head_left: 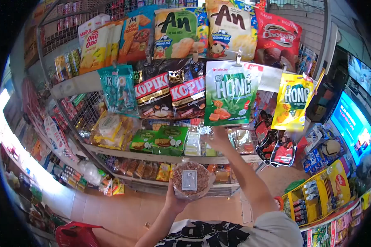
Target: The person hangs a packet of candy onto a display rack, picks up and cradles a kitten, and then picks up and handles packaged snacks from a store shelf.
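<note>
My left hand (178,201) is closed around the lower left side of a round clear plastic tub (204,180). Brown food fills it, and a pale rectangular label (189,180) faces me. My right hand (217,139) reaches to the middle shelf, just below a green Hong candy bag (227,96). Its visible fingers stretch leftward near small clear-wrapped packs (193,143); the bag hides part of the hand, and contact with the packs is unclear. Left of it stand green boxes (169,140) with food pictures.
Kopiko bags (154,92) and a yellow Hong bag (292,101) hang across the rack front. Large An snack bags (180,33) line the top. A wire basket (282,154) hangs at right. Behind me are a red plastic chair (76,234) and a yellow drinks rack (317,193).
</note>
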Demonstrator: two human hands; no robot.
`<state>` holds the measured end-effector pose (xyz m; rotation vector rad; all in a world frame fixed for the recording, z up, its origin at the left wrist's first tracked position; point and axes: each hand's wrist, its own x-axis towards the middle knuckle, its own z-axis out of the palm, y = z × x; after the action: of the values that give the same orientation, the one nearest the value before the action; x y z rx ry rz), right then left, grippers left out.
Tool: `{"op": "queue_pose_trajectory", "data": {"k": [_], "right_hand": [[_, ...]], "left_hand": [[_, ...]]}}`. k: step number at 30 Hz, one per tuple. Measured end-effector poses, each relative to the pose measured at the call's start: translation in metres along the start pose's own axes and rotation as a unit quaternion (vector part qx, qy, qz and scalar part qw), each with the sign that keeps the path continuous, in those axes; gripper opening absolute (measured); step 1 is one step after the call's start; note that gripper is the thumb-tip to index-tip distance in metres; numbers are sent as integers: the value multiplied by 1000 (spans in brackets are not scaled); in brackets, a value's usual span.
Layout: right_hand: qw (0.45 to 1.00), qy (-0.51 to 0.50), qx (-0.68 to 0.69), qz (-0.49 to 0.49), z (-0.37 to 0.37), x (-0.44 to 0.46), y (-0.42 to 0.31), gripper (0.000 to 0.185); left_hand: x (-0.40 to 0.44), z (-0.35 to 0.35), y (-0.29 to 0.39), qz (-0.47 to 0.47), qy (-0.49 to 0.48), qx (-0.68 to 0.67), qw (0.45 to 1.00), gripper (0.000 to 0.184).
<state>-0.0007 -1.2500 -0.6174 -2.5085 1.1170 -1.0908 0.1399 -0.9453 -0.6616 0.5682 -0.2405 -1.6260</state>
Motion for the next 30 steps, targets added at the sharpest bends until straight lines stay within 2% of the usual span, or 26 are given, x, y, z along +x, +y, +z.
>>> {"op": "queue_pose_trajectory", "data": {"k": [2,4,6,7,9,10,12,15,19,21,24,28,30], "right_hand": [[984,-74,154,51,-46,-32,-43,74],[974,-110,194,46,-98,-62,-94,72],[972,-124,196,26,-121,-92,-121,79],[973,-121,194,27,-136,-100,-139,79],[986,-113,107,-59,-157,-114,-165,87],[987,-111,106,-57,-154,-120,-167,87],[994,-88,-15,-56,-148,-134,-169,98],[998,-44,-19,-28,-141,-142,-167,100],[1000,27,3,3,-136,-149,-165,99],[997,72,32,-12,-139,-149,-162,95],[993,110,20,-33,-142,-150,-160,93],[989,125,65,-39,-140,-152,-158,91],[982,157,99,-40,-139,-151,-159,91]], "left_hand": [[7,3,0,-3,-9,-1,1000,82],[18,8,-1,-4,-17,-3,1000,82],[30,11,-2,-29,-42,-9,999,95],[32,18,-1,-31,-44,-7,999,95],[32,37,1,-10,-26,54,998,97],[35,39,1,-13,-27,56,998,97],[42,39,-3,-8,-58,-2,998,82],[43,51,-10,27,-37,36,998,82],[44,57,-17,8,10,78,997,83],[49,50,-22,-31,-28,31,999,85],[47,57,-24,-24,-59,51,997,86],[41,61,-25,8,-14,64,998,84],[44,54,-22,-22,-49,54,997,83]]}}
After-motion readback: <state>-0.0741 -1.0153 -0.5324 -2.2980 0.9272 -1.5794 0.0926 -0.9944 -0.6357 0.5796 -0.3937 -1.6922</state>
